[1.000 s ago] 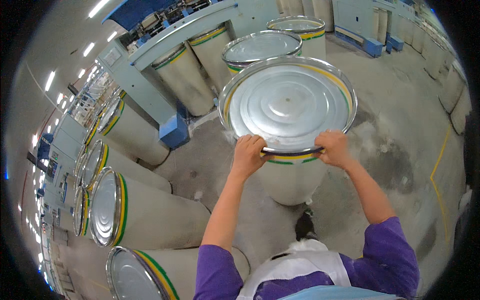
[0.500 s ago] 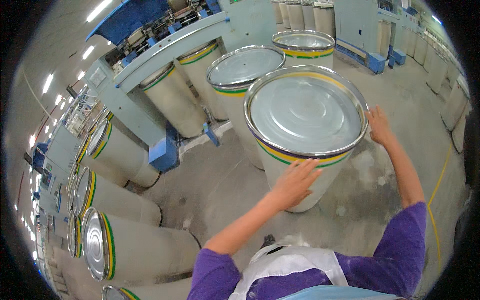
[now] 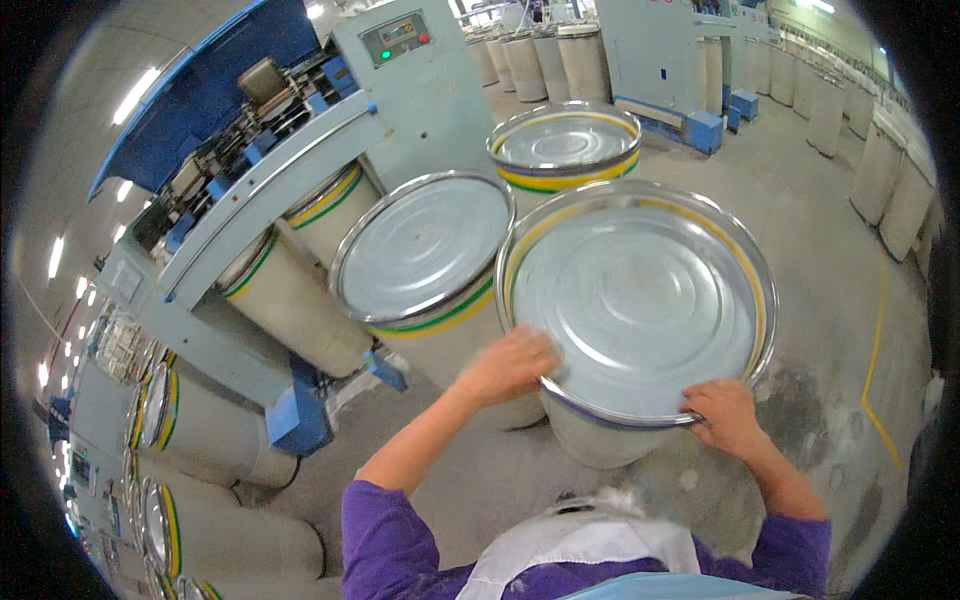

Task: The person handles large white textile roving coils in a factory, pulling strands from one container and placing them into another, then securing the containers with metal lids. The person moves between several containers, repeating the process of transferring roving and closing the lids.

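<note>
In front of me stands a tall, pale cylindrical sliver can (image 3: 635,290) with a shiny metal rim, a yellow band and a round grey plate inside its top. My right hand (image 3: 725,412) has its fingers hooked over the near right of that rim. Slightly blurred, my left hand (image 3: 512,366) is curled at the rim's near left side. A second can (image 3: 425,245), with green and yellow bands, stands close by on the left. Behind them is a third can (image 3: 565,140) of the same kind.
A pale green machine (image 3: 420,120) with blue parts stands at the left, cans under its beam. A blue foot block (image 3: 298,420) juts out at its base. More cans (image 3: 235,530) line the lower left. A yellow floor line (image 3: 875,370) runs along the right.
My right hand has come from the can's far right side to its near rim. My left hand has moved left and up onto the rim. The view has shifted, bringing the can nearer.
</note>
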Available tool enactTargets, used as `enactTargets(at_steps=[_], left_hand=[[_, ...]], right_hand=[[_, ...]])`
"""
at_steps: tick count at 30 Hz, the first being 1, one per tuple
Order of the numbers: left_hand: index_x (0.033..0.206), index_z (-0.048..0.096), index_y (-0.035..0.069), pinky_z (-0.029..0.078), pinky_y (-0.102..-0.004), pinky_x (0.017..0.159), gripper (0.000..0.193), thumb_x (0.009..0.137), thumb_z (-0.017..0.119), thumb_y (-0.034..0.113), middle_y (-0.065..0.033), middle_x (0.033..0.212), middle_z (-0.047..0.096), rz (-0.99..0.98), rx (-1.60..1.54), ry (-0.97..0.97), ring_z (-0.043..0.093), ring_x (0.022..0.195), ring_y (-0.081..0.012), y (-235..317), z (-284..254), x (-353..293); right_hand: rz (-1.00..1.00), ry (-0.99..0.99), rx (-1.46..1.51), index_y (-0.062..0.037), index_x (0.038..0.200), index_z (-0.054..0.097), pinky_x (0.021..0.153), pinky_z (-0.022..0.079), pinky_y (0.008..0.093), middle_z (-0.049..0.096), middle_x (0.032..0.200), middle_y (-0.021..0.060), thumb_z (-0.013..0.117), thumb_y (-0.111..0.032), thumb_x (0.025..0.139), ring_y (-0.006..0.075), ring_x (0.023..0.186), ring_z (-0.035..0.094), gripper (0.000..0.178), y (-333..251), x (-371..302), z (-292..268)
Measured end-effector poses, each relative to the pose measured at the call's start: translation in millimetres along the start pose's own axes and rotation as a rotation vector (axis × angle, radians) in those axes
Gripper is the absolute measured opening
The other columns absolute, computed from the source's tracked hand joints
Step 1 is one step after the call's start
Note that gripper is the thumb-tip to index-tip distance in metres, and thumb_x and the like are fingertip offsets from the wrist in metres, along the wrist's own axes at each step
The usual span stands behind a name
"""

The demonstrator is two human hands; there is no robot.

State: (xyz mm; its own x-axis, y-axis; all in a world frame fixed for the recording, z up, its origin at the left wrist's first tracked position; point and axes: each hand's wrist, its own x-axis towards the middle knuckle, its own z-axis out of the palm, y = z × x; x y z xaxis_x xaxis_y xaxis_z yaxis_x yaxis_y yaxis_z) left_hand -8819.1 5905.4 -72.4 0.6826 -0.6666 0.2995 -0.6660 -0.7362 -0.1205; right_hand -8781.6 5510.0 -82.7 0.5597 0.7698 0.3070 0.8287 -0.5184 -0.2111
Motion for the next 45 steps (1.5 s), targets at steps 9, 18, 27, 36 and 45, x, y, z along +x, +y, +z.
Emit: enactTargets(at_steps=[9, 18, 27, 36, 45], left_hand=[[0.095, 0.057, 0.008, 0.054, -0.0366, 0.067, 0.022, 0.078, 0.066, 0.020, -0.0041, 0.088, 0.065, 0.065, -0.275, -0.001, 0.065, 0.078, -0.0248, -57.3, 69.9, 121.5], [0.083, 0.050, 0.010, 0.048, -0.0411, 0.061, 0.027, 0.073, 0.072, 0.022, -0.0051, 0.076, 0.058, 0.004, -0.270, 0.027, 0.062, 0.073, -0.0267, -151.6, 113.5, 250.1], [0.083, 0.053, 0.010, 0.045, -0.0405, 0.079, 0.032, 0.067, 0.078, 0.021, -0.0035, 0.085, 0.060, 0.090, -0.231, 0.080, 0.058, 0.086, -0.0276, -283.5, 182.2, 422.3], [0.132, 0.050, 0.006, 0.041, -0.0439, 0.105, 0.073, 0.065, 0.080, 0.008, -0.0160, 0.144, 0.042, -0.237, -0.204, 0.379, 0.047, 0.127, -0.0343, -367.8, 275.0, 514.0], [0.097, 0.066, 0.004, 0.054, -0.0466, 0.079, 0.025, 0.073, 0.068, 0.013, -0.0161, 0.103, 0.066, -0.095, -0.350, -0.644, 0.066, 0.092, -0.0355, -425.7, 465.9, 351.1]], right_hand=[[-0.143, -0.047, -0.076, -0.0161, 0.085, 0.064, 0.078, 0.042, 0.0406, 0.070, 0.099, -0.0012, 0.078, -0.012, 0.055, 0.0250, 0.089, 0.061, 0.034, 208.7, 78.4, -23.4], [-0.151, 0.006, -0.038, -0.0144, 0.086, 0.062, 0.081, 0.039, 0.0420, 0.066, 0.094, 0.0026, 0.081, -0.011, 0.053, 0.0276, 0.088, 0.059, 0.038, 362.7, 147.4, -25.9], [0.039, 0.191, -0.053, -0.0106, 0.087, 0.059, 0.078, 0.039, 0.0417, 0.063, 0.088, 0.0056, 0.080, -0.010, 0.058, 0.0301, 0.086, 0.058, 0.036, 479.4, 198.0, -33.1], [0.261, 0.404, -0.128, -0.0074, 0.092, 0.057, 0.083, 0.038, 0.0447, 0.055, 0.086, 0.0113, 0.080, -0.010, 0.059, 0.0338, 0.087, 0.053, 0.040, 556.8, 271.3, 5.7], [0.477, 0.465, -0.340, -0.0058, 0.100, 0.057, 0.082, 0.039, 0.0466, 0.057, 0.096, 0.0146, 0.077, -0.004, 0.059, 0.0377, 0.093, 0.054, 0.045, 625.1, 341.7, 47.8]])
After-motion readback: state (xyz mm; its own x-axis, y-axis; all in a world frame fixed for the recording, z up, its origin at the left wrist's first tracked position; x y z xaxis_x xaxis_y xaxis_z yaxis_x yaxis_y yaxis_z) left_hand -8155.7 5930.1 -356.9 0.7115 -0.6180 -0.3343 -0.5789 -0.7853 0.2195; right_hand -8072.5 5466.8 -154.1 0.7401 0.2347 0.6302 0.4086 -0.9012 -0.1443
